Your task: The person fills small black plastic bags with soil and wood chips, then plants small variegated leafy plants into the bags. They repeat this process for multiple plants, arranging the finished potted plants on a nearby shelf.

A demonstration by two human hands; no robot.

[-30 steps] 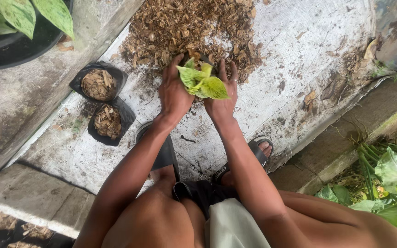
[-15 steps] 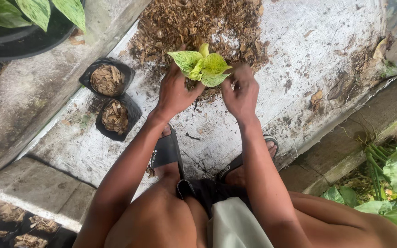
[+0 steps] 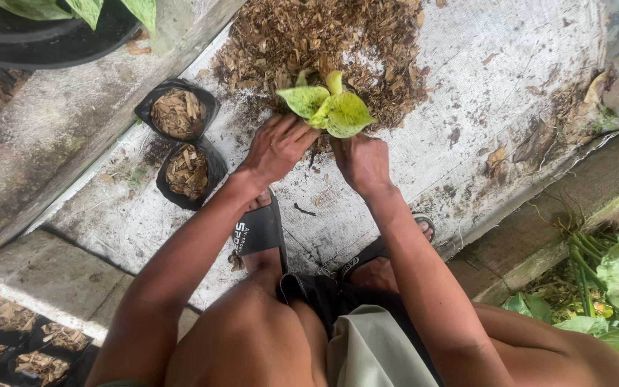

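Note:
A small plant with yellow-green leaves (image 3: 329,107) stands between my two hands at the near edge of a heap of brown bark and husk chips (image 3: 324,43). My left hand (image 3: 279,145) cups its base from the left. My right hand (image 3: 362,161) presses in from the right, fingers curled down around the base. Whatever holds the roots is hidden under the leaves and my fingers. Both forearms reach out from my squatting body over a dirty white woven sheet (image 3: 481,93).
Two small black grow bags (image 3: 180,115) (image 3: 189,172) filled with chips sit left of my hands. More filled bags (image 3: 23,337) lie at the lower left. A dark pot with green leaves (image 3: 44,36) is top left. Green stalks and leaves (image 3: 610,279) crowd the right beyond a concrete curb.
The view has shifted, so the plant and hands sit lower in the frame. My right hand has closed in lower on the plant's base; my left hand stays beside it.

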